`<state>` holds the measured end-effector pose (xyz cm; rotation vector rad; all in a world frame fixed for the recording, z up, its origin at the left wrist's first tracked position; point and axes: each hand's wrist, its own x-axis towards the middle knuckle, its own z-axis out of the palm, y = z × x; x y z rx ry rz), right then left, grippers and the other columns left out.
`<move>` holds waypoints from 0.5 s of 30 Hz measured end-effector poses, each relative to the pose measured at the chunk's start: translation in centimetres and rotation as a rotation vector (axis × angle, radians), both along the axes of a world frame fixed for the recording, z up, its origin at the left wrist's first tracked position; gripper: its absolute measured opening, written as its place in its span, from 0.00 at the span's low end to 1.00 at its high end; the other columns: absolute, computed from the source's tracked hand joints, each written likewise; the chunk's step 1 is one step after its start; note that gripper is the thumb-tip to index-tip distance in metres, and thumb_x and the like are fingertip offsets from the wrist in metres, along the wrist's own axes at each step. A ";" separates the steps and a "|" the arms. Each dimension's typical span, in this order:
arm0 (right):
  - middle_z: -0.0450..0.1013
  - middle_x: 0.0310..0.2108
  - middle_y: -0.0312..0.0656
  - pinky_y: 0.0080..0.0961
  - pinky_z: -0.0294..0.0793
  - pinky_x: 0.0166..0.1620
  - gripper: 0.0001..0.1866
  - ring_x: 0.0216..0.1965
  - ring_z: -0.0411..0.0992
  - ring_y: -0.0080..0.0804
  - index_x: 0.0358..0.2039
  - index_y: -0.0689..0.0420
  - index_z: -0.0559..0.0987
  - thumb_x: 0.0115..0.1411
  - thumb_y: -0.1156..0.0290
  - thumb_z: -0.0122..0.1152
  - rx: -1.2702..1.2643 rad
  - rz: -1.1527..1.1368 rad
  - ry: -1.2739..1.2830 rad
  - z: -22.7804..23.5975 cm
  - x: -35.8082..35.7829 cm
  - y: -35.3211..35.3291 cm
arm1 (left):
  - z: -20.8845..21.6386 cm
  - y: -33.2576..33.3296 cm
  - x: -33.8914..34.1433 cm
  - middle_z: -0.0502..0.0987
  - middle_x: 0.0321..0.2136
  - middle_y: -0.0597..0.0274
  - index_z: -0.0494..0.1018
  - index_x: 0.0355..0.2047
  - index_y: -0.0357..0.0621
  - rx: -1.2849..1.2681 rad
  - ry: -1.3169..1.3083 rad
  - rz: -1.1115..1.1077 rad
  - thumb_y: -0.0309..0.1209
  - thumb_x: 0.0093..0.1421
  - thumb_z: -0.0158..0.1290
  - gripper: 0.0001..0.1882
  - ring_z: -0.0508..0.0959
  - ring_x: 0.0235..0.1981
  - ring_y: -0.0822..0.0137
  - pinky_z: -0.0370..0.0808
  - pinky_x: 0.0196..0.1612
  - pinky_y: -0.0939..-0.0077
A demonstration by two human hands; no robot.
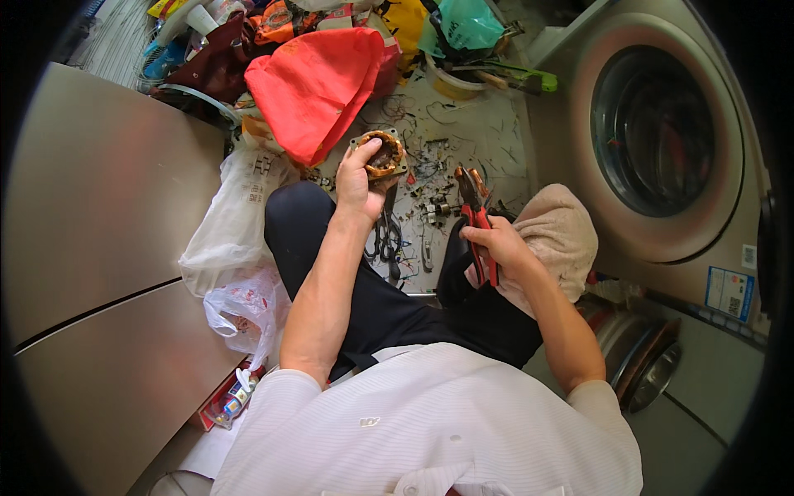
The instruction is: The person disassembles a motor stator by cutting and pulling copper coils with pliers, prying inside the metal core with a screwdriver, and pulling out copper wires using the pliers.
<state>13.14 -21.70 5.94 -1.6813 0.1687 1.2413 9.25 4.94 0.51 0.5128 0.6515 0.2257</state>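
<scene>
The wire-wound ring [398,158] is held in the left hand [357,186], ahead of the left knee [288,217]; the pliers [476,217] are gripped in the right hand [499,242], to the ring's right. Between and beyond the hands, the floor [511,153] is strewn with scraps [432,157]. A large bag [318,87] is placed beyond the ring, and a basin [453,87] to that bag's right. At the left, a plastic sack [236,215] and a carrier bag [248,307] are set between a panel [116,190] and the left leg. The right knee is covered by a cloth [564,236]; farther right, a washing machine [662,136] is positioned, with metal bowls [641,355] nearer the body.
</scene>
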 end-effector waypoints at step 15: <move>0.69 0.21 0.35 0.28 0.67 0.26 0.10 0.21 0.67 0.26 0.28 0.56 0.75 0.65 0.68 0.64 -0.079 0.039 0.129 -5.7 0.8 5.0 | 0.9 0.8 -0.1 0.81 0.40 0.57 0.73 0.47 0.45 0.070 -0.003 0.020 0.29 0.63 0.57 0.12 0.84 0.40 0.57 0.83 0.42 0.55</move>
